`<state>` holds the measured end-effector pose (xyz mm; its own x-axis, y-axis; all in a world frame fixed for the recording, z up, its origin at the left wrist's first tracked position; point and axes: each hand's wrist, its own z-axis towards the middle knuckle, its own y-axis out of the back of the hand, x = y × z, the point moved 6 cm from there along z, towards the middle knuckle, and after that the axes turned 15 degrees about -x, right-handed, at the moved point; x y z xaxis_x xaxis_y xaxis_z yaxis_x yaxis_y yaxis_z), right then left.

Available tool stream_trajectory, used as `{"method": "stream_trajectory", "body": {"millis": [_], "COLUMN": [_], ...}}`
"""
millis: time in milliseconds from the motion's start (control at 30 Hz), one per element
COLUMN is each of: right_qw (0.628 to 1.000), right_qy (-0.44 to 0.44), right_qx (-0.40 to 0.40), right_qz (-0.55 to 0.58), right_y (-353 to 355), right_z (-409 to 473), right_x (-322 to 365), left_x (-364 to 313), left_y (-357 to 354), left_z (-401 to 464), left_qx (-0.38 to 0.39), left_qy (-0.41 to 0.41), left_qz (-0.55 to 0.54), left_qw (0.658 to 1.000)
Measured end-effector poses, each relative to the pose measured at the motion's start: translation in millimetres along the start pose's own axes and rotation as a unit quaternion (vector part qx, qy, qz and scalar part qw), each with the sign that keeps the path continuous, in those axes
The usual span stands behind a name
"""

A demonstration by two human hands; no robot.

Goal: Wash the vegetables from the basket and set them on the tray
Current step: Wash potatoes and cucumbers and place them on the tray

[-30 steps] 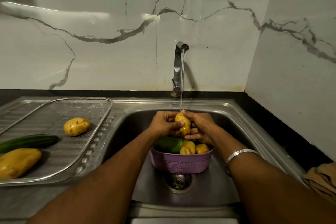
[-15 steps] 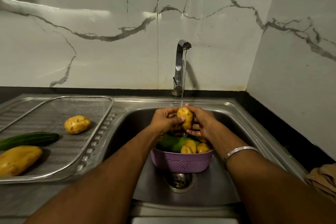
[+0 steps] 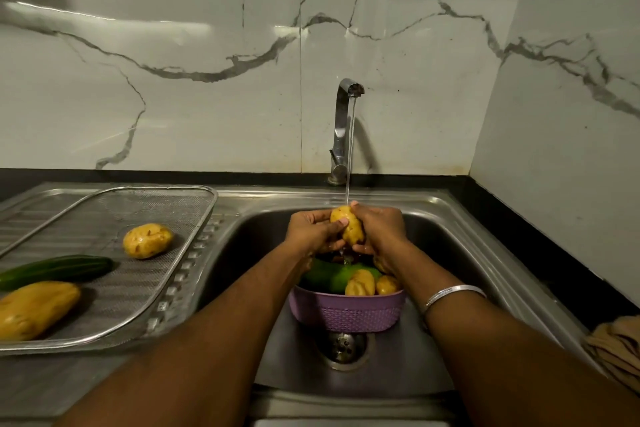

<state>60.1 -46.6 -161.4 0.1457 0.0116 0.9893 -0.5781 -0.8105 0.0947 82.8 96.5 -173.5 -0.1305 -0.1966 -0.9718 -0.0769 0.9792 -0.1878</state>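
In the head view, the left hand and the right hand were both curled around one potato, fingers wrapped on either side, holding it in the thin stream falling from the tap. The potato stood nearly upright between the palms, its long axis running top to bottom and leaning slightly, the upper end meeting the water. Directly below the hands sat the purple basket in the sink, holding more potatoes and something green. The tray lay well off to the left of the hands, on the draining side of the worktop, carrying a washed potato, a cucumber and a larger yellow vegetable. The left hand was the nearer to the tray, so carrying the potato over would likely fall to it, travelling leftward over the sink's edge.
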Motion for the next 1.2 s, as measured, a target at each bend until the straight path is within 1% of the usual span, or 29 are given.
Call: {"method": "stream_trajectory", "body": {"millis": [67, 100, 133, 200, 267, 333, 467, 533, 633, 667, 733, 800, 867, 900, 967, 1067, 1133, 1200], "right_qw": [0.996, 0.994, 0.993, 0.991, 0.99, 0.992, 0.996, 0.997, 0.999, 0.997, 0.994, 0.994, 0.994, 0.994, 0.993, 0.989, 0.989, 0.989], "right_qy": [0.079, 0.097, 0.099, 0.074, 0.051, 0.053, 0.092, 0.079, 0.002, -0.019, -0.034, -0.022, -0.015, -0.014, -0.013, -0.005, -0.001, -0.012], "right_qx": [-0.015, 0.001, 0.027, 0.086, 0.121, 0.108, 0.016, -0.007, 0.023, 0.037, 0.046, 0.04, 0.042, 0.052, 0.082, 0.13, 0.125, 0.108], "right_qz": [-0.034, -0.049, -0.06, -0.064, -0.045, -0.021, -0.002, 0.009, 0.046, 0.066, 0.095, 0.102, 0.097, 0.093, 0.087, 0.066, 0.075, 0.098], "right_y": [-2.3, -4.5, -6.9, -11.4, -13.9, -12.8, -3.3, -1.2, -1.6, -0.8, 2.1, 4.9, 5.4, 5.4, 2.4, -6.8, -8.3, -3.6], "right_z": [3.9, 3.8, 3.6, 3.0, 2.0, 3.4, 3.2, 2.8, -0.3, -1.6, -2.6, -0.9, -0.9, -1.4, -1.1, -3.8, -2.5, -0.4], "right_x": [3.8, 4.4, 3.2, -2.3, -6.4, -5.7, -0.3, -2.5, -7.5, -7.9, -5.4, -1.5, 1.0, 1.6, 0.2, -3.8, -4.1, -3.5], "left_x": [0.1, 0.3, 1.6, 4.5, 5.4, 3.8, 0.1, -0.7, -5.1, -5.7, -6.5, -5.3, -2.1, -1.3, -1.3, -1.9, -4.3, -7.7], "left_y": [-0.2, 1.2, 2.9, 6.1, 8.2, 8.2, 3.0, -0.5, -4.9, -7.7, -15.6, -24.4, -27.7, -26.6, -22.9, -15.8, -15.0, -18.3], "left_z": [0.8, 1.8, 3.8, 5.5, 5.5, 5.9, 0.6, -0.7, 1.0, 1.7, -1.0, -4.9, -5.6, -4.7, -2.3, -1.3, 0.3, 0.0], "left_qx": [-0.011, -0.018, -0.025, -0.035, -0.038, -0.035, -0.003, 0.005, -0.001, -0.004, -0.011, -0.023, -0.052, -0.068, -0.076, -0.063, -0.033, 0.021], "left_qy": [-0.008, -0.011, -0.011, -0.004, 0.001, 0.003, 0.008, -0.023, -0.113, -0.135, -0.153, -0.138, -0.098, -0.075, -0.027, 0.026, 0.031, 0.022], "left_qz": [0.015, 0.024, 0.029, 0.035, 0.031, 0.017, -0.003, 0.024, 0.093, 0.102, 0.092, 0.048, -0.002, -0.023, -0.052, -0.052, -0.034, -0.025], "left_qw": [1.0, 0.999, 0.999, 0.999, 0.999, 0.999, 1.0, 0.999, 0.989, 0.986, 0.984, 0.989, 0.994, 0.995, 0.995, 0.996, 0.998, 0.999]}}
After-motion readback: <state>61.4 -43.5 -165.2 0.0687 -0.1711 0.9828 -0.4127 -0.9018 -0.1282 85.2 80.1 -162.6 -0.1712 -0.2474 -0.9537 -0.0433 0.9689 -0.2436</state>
